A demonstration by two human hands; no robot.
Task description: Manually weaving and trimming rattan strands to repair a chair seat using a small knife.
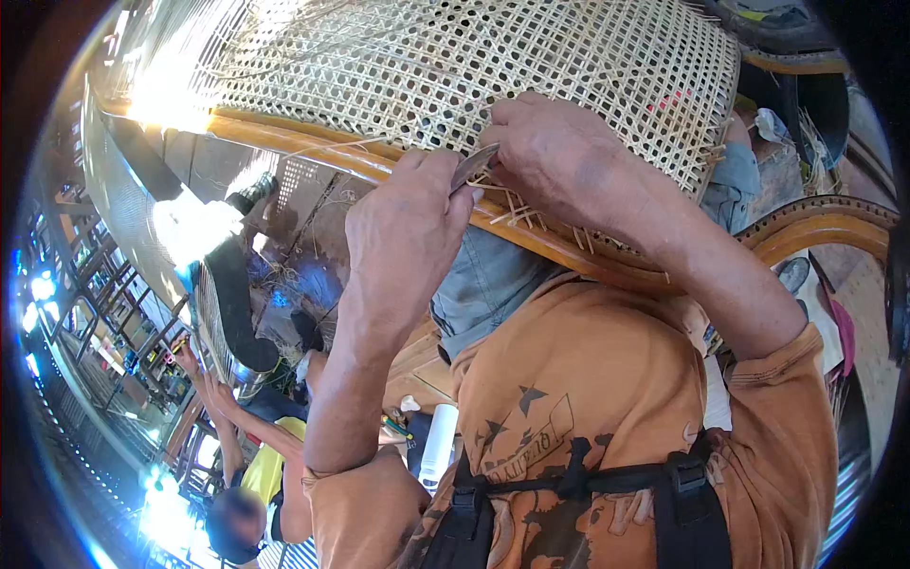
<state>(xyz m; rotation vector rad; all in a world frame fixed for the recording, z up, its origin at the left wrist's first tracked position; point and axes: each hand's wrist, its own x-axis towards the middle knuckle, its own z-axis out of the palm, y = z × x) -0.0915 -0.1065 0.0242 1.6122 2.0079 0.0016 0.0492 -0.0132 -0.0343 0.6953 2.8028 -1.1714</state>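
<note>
A woven cane panel (569,57) with open holes lies across a curved, varnished wooden frame (294,142) over my lap. My left hand (403,223) is closed at the frame's near edge, thumb and fingers pinching a dark, flat blade-like tool (474,167). The tool's tip points toward my right hand (555,156), which rests over the panel's edge with its fingers curled. What those fingers grip is hidden under the hand. Loose cane strand ends (517,211) stick out along the frame below my right hand.
Another curved wooden frame (825,228) with holes along its edge stands at the right. On the left is a large cane-covered piece (142,223) with a dark border. Beyond it, a person in a yellow top (294,446) works with raised hands. Cane scraps lie on the floor.
</note>
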